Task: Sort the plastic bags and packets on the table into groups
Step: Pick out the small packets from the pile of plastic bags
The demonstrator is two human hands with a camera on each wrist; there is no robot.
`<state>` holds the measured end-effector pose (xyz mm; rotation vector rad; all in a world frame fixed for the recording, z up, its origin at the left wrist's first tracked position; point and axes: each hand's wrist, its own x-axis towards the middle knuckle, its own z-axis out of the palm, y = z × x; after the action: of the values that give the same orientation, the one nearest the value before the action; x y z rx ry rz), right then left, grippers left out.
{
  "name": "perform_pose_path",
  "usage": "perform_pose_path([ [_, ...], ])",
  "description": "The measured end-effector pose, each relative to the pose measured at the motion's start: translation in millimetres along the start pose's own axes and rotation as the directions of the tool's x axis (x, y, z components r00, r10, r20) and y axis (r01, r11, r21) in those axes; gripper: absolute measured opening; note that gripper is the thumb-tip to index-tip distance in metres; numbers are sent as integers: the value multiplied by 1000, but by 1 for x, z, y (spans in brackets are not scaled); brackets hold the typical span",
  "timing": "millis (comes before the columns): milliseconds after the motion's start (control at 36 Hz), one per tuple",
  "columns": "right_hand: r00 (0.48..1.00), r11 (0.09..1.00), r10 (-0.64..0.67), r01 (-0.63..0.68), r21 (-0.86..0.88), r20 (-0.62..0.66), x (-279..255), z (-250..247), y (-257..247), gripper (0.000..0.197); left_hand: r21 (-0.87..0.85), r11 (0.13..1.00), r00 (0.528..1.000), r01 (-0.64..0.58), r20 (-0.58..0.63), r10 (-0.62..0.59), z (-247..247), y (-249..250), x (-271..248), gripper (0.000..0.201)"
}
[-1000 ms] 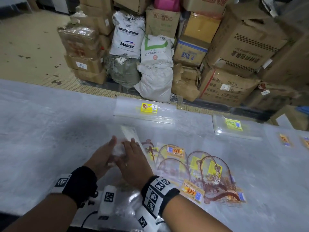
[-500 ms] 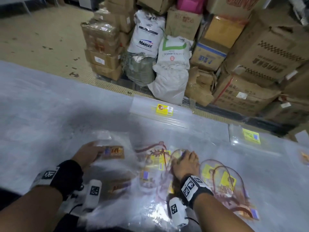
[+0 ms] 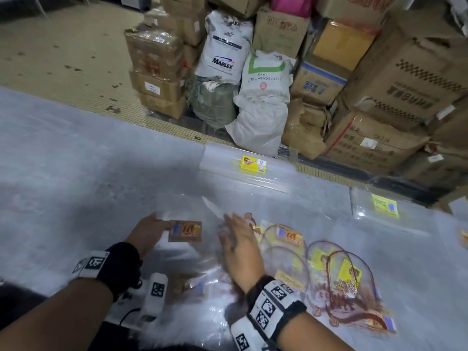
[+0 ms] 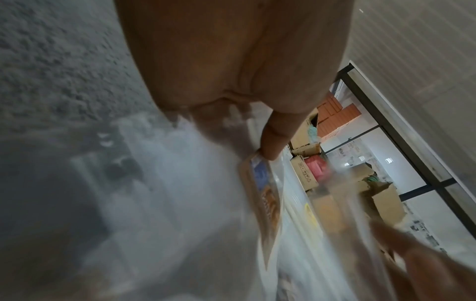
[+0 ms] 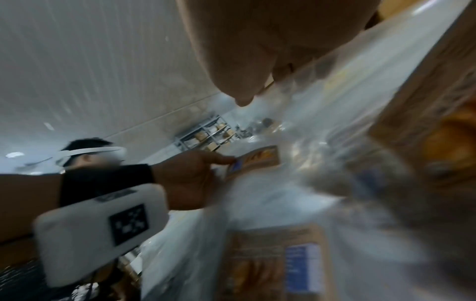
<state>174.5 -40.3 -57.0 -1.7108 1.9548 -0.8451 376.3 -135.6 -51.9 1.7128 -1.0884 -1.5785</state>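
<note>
My left hand (image 3: 154, 228) pinches the near left edge of a clear plastic bag with a brown label (image 3: 185, 231); in the left wrist view the thumb (image 4: 271, 142) presses on that bag (image 4: 265, 195). My right hand (image 3: 234, 231) hovers or rests flat, fingers straight and blurred, on the clear plastic just right of the label. Several clear packets with brown arch prints and yellow labels (image 3: 336, 277) fan out on the grey table (image 3: 63, 173) to its right. The right wrist view shows the left hand (image 5: 190, 177) on the labelled bag (image 5: 255, 160).
A stack of clear bags with a yellow label (image 3: 253, 164) lies at the table's far edge, and another such stack (image 3: 385, 206) sits far right. Cardboard boxes (image 3: 405, 79) and white sacks (image 3: 263, 97) are piled on the floor beyond. A second brown-labelled bag (image 3: 188, 285) lies near my wrists.
My right hand has left the printed packets and swung left toward the brown-labelled bag. My left hand keeps hold of that bag, which it drew out a second ago.
</note>
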Motion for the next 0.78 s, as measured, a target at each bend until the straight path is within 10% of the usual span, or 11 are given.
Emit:
perform_pose_path([
  [139,985,986,-152,157,-56,87,2,25,-27,55,-69,998,991,-4,131,13,2,-8,-2,23],
  [389,936,999,27,-15,-35,351,13,17,-7,57,-59,998,997,23,70,-19,10,-13,-3,13],
  [611,990,938,99,-58,-343,102,17,16,26,63,-19,1000,999,12,34,-11,6,-20,1,8],
  [778,889,808,431,-305,-503,154,12,11,48,69,14,1000,999,23,36,-23,-2,-32,15,36],
])
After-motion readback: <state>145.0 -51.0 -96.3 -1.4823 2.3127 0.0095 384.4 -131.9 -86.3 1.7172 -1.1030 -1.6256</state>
